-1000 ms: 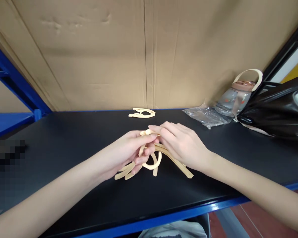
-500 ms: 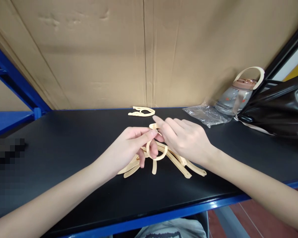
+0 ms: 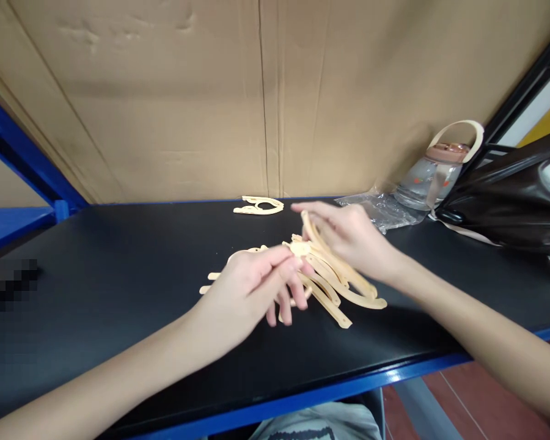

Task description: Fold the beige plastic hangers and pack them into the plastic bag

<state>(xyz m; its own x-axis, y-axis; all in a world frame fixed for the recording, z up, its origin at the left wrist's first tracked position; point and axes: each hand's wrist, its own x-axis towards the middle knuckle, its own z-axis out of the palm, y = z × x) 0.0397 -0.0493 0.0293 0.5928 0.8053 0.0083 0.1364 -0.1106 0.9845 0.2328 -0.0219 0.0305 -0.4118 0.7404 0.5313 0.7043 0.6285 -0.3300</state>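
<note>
My left hand (image 3: 261, 284) pinches a cream plastic hanger hook (image 3: 299, 249) by its flat rounded end, with its curved part partly hidden behind the fingers. My right hand (image 3: 346, 232), slightly blurred, is closed on a long curved cream hanger arm (image 3: 355, 278); that strip slants down to the right over the pile. Beneath both hands lies a loose pile of cream hanger parts (image 3: 325, 305), several long strips among them. Part of this pile is covered by my left hand.
A folded cream hanger (image 3: 259, 206) lies at the back of the black tabletop (image 3: 119, 263). Crumpled clear plastic (image 3: 376, 208), a water bottle (image 3: 433, 174) and a black bag (image 3: 508, 208) stand at the right. Cardboard (image 3: 187, 104) walls off the back.
My right hand has moved up and right, and a long hanger arm now shows in it. My left hand has shifted slightly right, still pinching the hook. More of the pile is visible.
</note>
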